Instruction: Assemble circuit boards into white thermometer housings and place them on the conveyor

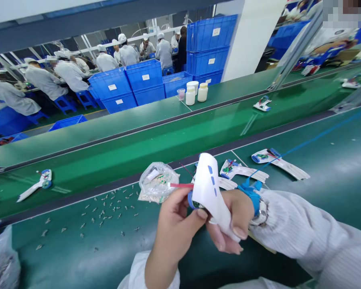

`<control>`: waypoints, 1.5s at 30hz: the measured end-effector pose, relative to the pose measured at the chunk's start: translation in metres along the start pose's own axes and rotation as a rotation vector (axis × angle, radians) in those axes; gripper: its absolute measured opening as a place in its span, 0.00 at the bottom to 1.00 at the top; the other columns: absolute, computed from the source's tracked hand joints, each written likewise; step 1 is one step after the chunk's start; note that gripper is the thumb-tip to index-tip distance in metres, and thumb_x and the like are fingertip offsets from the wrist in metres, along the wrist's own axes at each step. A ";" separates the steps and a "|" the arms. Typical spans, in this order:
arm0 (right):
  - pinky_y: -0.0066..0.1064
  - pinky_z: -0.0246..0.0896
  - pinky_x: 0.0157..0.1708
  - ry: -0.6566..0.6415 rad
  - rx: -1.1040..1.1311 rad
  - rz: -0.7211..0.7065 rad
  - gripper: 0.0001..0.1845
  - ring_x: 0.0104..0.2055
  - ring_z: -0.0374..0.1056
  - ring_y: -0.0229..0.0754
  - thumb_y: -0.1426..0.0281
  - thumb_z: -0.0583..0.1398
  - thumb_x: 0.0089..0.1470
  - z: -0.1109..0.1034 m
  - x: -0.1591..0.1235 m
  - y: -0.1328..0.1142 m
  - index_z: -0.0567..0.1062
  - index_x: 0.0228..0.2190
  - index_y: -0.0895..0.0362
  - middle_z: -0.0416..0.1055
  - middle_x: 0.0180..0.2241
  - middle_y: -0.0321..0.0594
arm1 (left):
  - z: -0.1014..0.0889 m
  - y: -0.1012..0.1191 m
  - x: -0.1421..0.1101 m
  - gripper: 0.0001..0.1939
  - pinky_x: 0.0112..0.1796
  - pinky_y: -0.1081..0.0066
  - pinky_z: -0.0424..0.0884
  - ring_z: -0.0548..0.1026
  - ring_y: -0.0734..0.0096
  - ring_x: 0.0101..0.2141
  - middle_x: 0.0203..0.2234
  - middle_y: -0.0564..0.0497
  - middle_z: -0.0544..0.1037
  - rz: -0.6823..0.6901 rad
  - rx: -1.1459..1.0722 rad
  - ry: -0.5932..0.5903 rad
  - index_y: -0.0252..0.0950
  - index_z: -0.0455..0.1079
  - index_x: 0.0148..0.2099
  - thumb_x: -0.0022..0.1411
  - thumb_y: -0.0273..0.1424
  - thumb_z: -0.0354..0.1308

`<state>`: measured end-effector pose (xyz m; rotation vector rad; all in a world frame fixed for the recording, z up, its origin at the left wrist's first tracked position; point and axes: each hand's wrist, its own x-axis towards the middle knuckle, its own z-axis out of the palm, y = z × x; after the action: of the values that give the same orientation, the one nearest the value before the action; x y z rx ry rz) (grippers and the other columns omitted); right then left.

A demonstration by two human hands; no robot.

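Note:
My left hand (176, 228) and my right hand (233, 212) both grip a curved white plastic housing (210, 192) with a row of blue dashes on its face. A blue ring (191, 200) and a red-sleeved wire (180, 185) stick out beside it, near my left fingers. Past my hands lies a clear plastic bag of small parts (156, 182). Small grey parts (108, 208) are scattered on the green bench to the left. Two white housings with exposed circuit boards (243, 170) rest to the right. A blue strap (251, 194) circles my right wrist.
A green conveyor belt (138, 136) runs across the view, carrying white housings (262, 103). Beyond it stand white bottles (196, 92) and stacked blue crates (210, 48). Co-workers in white coats (70, 75) sit at a far line. A plastic bag (1, 261) sits at lower left.

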<state>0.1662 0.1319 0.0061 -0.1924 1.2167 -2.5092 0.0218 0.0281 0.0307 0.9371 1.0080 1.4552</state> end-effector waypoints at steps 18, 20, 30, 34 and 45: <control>0.32 0.63 0.37 1.119 -0.619 -0.153 0.20 0.35 0.67 0.40 0.54 0.62 0.49 0.041 0.012 -0.014 0.72 0.31 0.61 0.70 0.31 0.40 | -0.015 0.009 -0.021 0.17 0.19 0.79 0.66 0.67 0.78 0.19 0.21 0.57 0.70 0.185 -0.085 0.156 0.41 0.73 0.38 0.50 0.46 0.67; 0.31 0.62 0.37 1.287 -0.837 -0.291 0.12 0.35 0.66 0.39 0.62 0.60 0.52 0.055 0.017 -0.025 0.73 0.30 0.60 0.71 0.31 0.40 | -0.015 0.013 -0.023 0.18 0.21 0.80 0.67 0.68 0.78 0.21 0.22 0.56 0.71 0.247 0.033 0.191 0.41 0.74 0.37 0.48 0.45 0.68; 0.22 0.58 0.26 1.045 -1.000 -0.428 0.07 0.26 0.63 0.31 0.77 0.61 0.47 0.082 0.048 -0.038 0.74 0.20 0.61 0.68 0.21 0.35 | -0.030 0.019 -0.036 0.20 0.21 0.80 0.65 0.67 0.78 0.19 0.19 0.58 0.72 0.387 0.571 0.267 0.40 0.73 0.35 0.45 0.48 0.68; 0.23 0.61 0.29 1.006 -0.880 -0.513 0.10 0.26 0.64 0.32 0.74 0.60 0.50 0.067 0.044 -0.043 0.72 0.18 0.61 0.68 0.21 0.35 | -0.029 0.022 -0.035 0.18 0.21 0.81 0.65 0.68 0.79 0.19 0.19 0.58 0.72 0.367 0.555 0.236 0.40 0.73 0.35 0.49 0.47 0.67; 0.31 0.63 0.42 0.824 -1.077 -0.346 0.07 0.39 0.69 0.40 0.75 0.57 0.52 0.052 0.044 -0.040 0.75 0.32 0.63 0.74 0.34 0.44 | -0.035 0.020 -0.036 0.15 0.25 0.82 0.69 0.72 0.78 0.25 0.27 0.56 0.75 0.390 0.436 0.324 0.41 0.74 0.40 0.53 0.42 0.66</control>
<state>0.1292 0.1002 0.0687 0.4713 2.9803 -1.8786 -0.0134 -0.0117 0.0372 1.2899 1.4821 1.7877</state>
